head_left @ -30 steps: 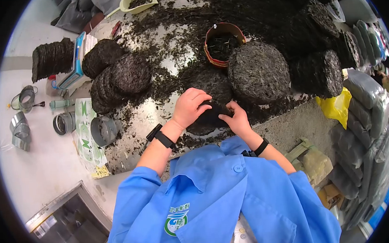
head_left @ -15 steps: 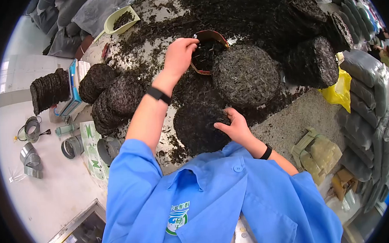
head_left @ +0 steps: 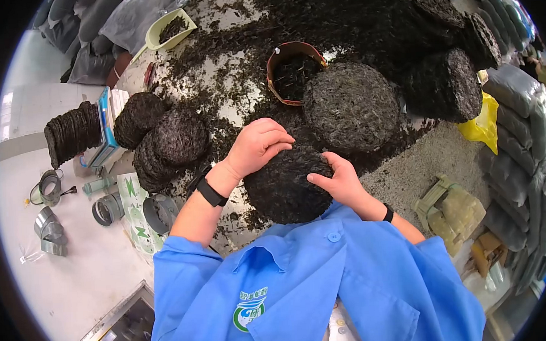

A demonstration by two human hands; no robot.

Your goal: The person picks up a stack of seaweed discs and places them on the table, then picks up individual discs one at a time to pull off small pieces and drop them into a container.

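Low in front of me lies a round dark cake (head_left: 289, 188), apparently of dried seaweed. My right hand (head_left: 341, 180) grips its right edge, thumb on top and fingers at the rim. Above its upper left part hovers my left hand (head_left: 261, 147), with the fingers bent and their tips pinched together. Whatever is in that pinch is hidden or too small to name. Farther back stands a red-brown round container (head_left: 270, 78) with dark scraps in it. A larger, greyer seaweed cake (head_left: 351, 108) sits beside it, touching or nearly touching.
Stacked dark cakes (head_left: 175, 138) stand at the left, near a blue-edged scale-like box (head_left: 105, 127). More stacks (head_left: 448, 87) are at the back right by a yellow bag (head_left: 483, 122). Loose flakes cover much of the table; a pale green dustpan (head_left: 173, 30) lies far left.
My left hand has come from the red-brown container's rim back toward me, over the dark cake. My right hand stays at the cake's right edge. The view has shifted slightly.
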